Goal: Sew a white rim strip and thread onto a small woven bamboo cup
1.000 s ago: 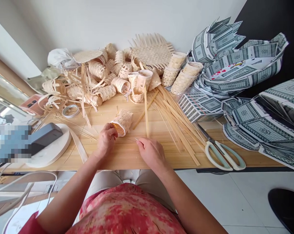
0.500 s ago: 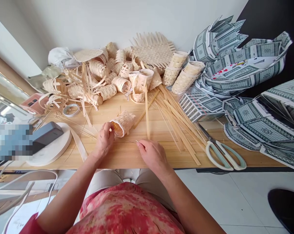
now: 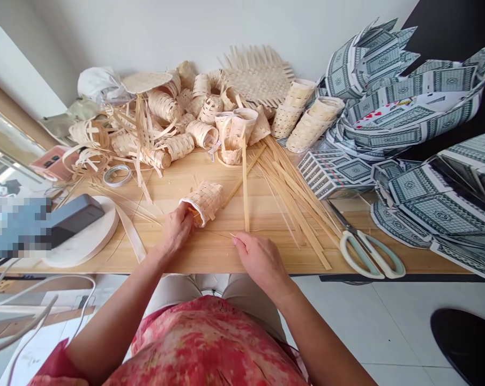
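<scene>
The left hand (image 3: 177, 230) is gripping a woven bamboo cup (image 3: 205, 201), while the right hand (image 3: 261, 261) is pinching a thin sliver (image 3: 220, 234) (barely visible).

Light wooden tabletop (image 3: 210, 254), plank-patterned, inspected along its full visible length. Rear section carries a heap of woven bamboo cylinders (image 3: 173, 147) and a flat woven bamboo mat (image 3: 258, 78) with unfinished strip ends. Centre right: loose bamboo strips (image 3: 294, 220), fanned. Right section: stacked playing-card boxes (image 3: 334, 174), folded card structures (image 3: 435, 209), and scissors (image 3: 371, 254) with pale handles. Left section: a roll of tape (image 3: 117, 175) lying flat and a round white board (image 3: 93, 236)
</scene>
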### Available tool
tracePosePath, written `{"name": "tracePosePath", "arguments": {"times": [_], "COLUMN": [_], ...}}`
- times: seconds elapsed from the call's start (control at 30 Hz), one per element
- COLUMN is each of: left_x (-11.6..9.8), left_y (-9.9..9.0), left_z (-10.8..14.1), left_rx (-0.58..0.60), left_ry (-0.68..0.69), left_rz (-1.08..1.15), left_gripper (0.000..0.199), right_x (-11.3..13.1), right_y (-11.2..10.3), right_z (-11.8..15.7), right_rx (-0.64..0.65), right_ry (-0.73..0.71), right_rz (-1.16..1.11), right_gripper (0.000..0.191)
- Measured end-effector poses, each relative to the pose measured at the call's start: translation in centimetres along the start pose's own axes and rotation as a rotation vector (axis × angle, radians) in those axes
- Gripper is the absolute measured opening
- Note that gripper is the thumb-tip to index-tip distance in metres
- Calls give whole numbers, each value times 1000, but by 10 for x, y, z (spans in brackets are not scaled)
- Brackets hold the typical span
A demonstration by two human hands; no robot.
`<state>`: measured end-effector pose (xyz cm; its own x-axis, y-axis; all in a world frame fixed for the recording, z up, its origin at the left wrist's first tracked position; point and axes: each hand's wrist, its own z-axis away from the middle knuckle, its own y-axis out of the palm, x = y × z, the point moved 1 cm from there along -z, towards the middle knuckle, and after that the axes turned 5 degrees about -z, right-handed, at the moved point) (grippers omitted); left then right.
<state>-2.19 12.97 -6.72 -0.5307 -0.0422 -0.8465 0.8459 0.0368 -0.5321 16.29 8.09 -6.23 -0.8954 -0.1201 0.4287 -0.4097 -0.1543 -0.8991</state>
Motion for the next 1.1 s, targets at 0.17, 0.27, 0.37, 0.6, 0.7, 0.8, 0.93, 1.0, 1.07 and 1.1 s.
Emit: {"name": "tracePosePath", "arguments": {"times": [0.17, 0.27, 0.37, 0.6, 0.7, 0.8, 0.93, 1.0, 1.07, 1.1], "left_x": [5, 7, 8, 4, 1, -1, 0, 0, 0, 0], "left_y": [-2, -4, -6, -2, 1, 2, 0, -1, -1, -2], "left_z": [3, 4, 5, 15, 18, 17, 12, 11, 10, 10], "left_rx": [162, 197, 180, -19, -96, -62, -2, 13, 21, 25], "left_ry": [27, 145, 345, 533, 457, 260, 107, 83, 57, 45], "left_rz": [200, 144, 43, -288, -398, -385, -288, -258, -226, -209], "left_gripper": [6, 11, 18, 22, 21, 19, 21, 21, 20, 20], "right_x": [0, -2, -4, -5, -4, -4, -11, -15, -16, -14], "right_y": [-5, -5, -5, -6, -6, -5, -10, -17, -27, -31], "right_z": [-3, -3, -3, -4, -3, -2, 1, 4, 9, 11], "right_rx": [21, 26, 18, 18, 18, -1, -42, -148, -309, -385], "right_ry": [78, 94, 112, 121, 108, 91, 44, 1, -35, -54], "right_rz": [35, 45, 61, 66, 52, 23, -83, -139, -171, -188], "right_gripper": [25, 26, 27, 26, 26, 26, 28, 27, 25, 25]}}
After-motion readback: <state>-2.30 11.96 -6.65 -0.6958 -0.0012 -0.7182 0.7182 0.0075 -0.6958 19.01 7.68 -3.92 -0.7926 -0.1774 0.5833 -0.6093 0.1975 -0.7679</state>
